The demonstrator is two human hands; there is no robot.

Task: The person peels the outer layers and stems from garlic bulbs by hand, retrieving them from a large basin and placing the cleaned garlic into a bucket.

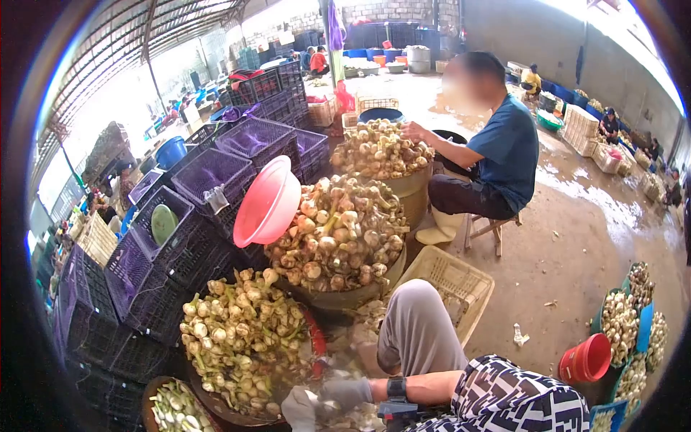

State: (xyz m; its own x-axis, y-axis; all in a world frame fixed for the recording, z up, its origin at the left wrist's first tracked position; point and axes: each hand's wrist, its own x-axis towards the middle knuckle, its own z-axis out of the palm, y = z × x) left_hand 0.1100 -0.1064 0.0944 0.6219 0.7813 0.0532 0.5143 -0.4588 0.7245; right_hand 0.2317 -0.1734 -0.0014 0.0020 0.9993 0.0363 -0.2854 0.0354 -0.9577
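Observation:
At the bottom, my right hand (345,394) wears a grey glove, with a dark band on the wrist. My left hand (299,410), in a pale glove, is just left of it and partly cut off by the frame edge. Both are smeared, so neither their fingers nor anything held can be made out. Close beside them stands a round tub heaped with garlic bulbs (245,338) with short stalks. A red curved rim (317,342) edges that heap. Lower left, a smaller tub holds pale green-white trimmed pieces (176,409).
Beyond are more heaped garlic bulbs (338,237) and a pink basin (268,201). Black crates (137,288) are stacked left. A cream crate (453,281) lies past my knee (417,324). A seated co-worker (504,144) handles another heap. A red bucket (584,358) stands right.

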